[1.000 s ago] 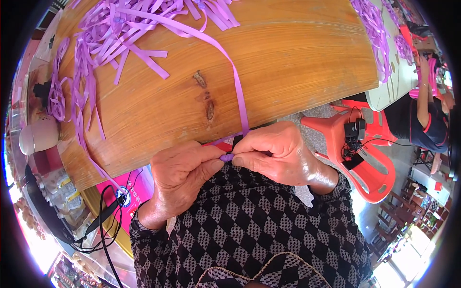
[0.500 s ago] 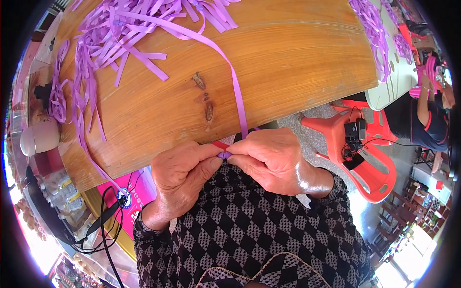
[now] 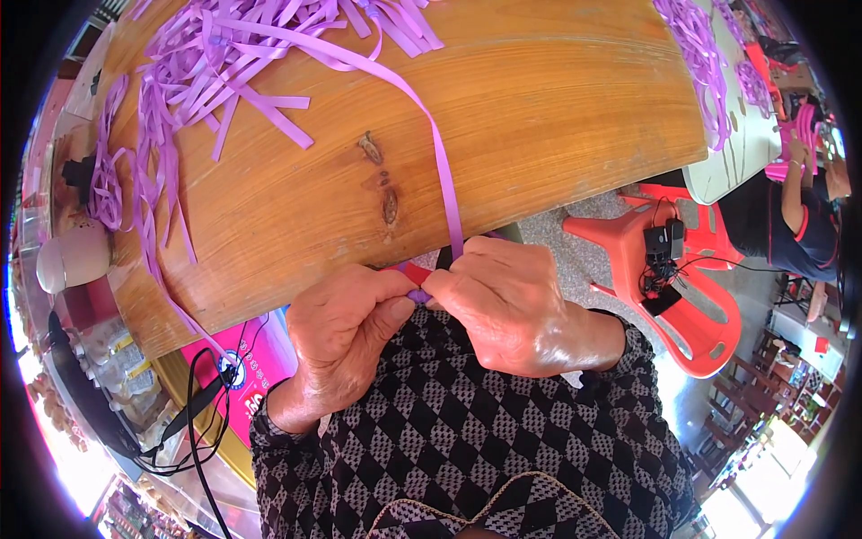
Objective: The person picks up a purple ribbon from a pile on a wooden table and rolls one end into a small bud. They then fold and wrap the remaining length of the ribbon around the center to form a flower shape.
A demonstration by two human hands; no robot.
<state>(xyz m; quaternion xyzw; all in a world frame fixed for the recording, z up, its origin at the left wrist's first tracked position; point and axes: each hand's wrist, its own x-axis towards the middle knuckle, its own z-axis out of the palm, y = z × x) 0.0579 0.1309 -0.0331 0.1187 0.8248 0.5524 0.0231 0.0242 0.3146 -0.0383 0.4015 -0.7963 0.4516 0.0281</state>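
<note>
In front of my chest, just below the near edge of the wooden table (image 3: 539,117), both hands meet. My left hand (image 3: 346,328) pinches a small purple folded piece (image 3: 418,296) of strap between thumb and finger. A bit of red (image 3: 416,273) shows by its fingertip; what it belongs to is hidden. My right hand (image 3: 512,310) is closed at the same spot, with a flat purple strap (image 3: 443,166) passing into its fingers. That strap runs back over the table to a tangled heap of purple straps (image 3: 260,58). The right fingertips are partly hidden.
Loose strap ends hang over the table's left side, near a white rounded object (image 3: 76,256) and black cables (image 3: 193,422). Red plastic stools (image 3: 664,260) carry black devices at the right. Beyond them, another person (image 3: 781,216) sits by a pale table (image 3: 741,148).
My right hand has turned slightly, its thumb now tucked out of sight. More of the red piece shows between the hands. My left hand has barely moved.
</note>
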